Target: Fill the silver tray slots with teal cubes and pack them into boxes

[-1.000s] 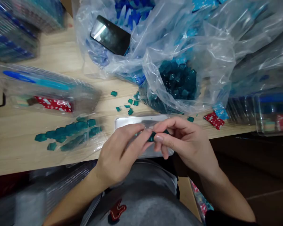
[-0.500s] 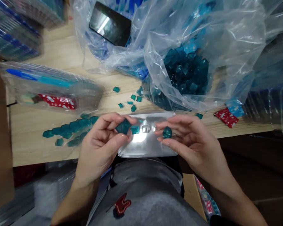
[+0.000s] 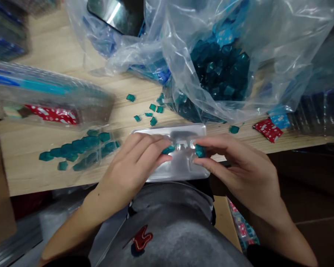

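A clear plastic tray (image 3: 169, 170) with small moulded hollows lies at the table's front edge, close to my body. My left hand (image 3: 136, 159), palm down over the tray's left part, has its fingertips closed around a teal translucent faceted piece (image 3: 168, 150), mostly hidden by the fingers. Between thumb and fingers of my right hand (image 3: 239, 163) is another teal faceted piece (image 3: 200, 151), held at the tray's right side. Several small teal pieces (image 3: 153, 121) lie loose behind the tray. More teal faceted pieces (image 3: 78, 145) lie in rows to the left.
A clear plastic bag (image 3: 180, 66) full of teal pieces (image 3: 219, 74) stands behind the tray. A phone (image 3: 119, 15) rests on bagged blue items. Packed clear boxes (image 3: 91, 107) stand at left. A red patterned packet (image 3: 268, 129) lies at right, beside a blue one (image 3: 280, 120).
My left hand has turned palm down and moved right over the tray with its piece. My right hand keeps its piece and has tilted slightly inward. The camera view has shifted a little.
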A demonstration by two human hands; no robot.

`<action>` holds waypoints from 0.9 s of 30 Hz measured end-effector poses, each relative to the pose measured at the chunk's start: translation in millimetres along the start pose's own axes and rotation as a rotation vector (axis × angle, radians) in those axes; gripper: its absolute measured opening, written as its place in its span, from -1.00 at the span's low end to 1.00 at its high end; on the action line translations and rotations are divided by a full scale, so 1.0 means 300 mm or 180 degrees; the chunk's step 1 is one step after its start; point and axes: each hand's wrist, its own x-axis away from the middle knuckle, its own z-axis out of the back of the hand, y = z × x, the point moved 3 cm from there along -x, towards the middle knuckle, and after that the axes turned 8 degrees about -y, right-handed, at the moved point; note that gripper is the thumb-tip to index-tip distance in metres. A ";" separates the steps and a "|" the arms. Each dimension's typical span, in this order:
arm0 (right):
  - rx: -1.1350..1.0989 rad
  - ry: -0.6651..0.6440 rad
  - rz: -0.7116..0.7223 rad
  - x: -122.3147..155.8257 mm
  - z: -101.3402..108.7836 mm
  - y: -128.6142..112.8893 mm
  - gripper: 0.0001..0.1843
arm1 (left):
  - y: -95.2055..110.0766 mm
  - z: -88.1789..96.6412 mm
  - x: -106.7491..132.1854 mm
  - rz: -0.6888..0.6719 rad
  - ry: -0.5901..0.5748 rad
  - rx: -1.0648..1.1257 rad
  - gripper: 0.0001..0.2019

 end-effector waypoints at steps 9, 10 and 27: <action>0.0072 -0.0119 0.0396 -0.038 0.007 0.002 -0.76 | -0.025 -0.027 0.001 -0.0290 -0.0191 0.0326 -0.66; -0.0020 -0.0134 0.0332 -0.040 0.006 0.003 -0.77 | -0.027 -0.025 0.005 -0.0251 -0.0098 0.0332 -0.65; 0.2132 0.0178 -0.0050 -0.325 0.204 -0.025 -0.74 | -0.163 0.046 -0.002 0.1476 0.1046 0.0806 -0.82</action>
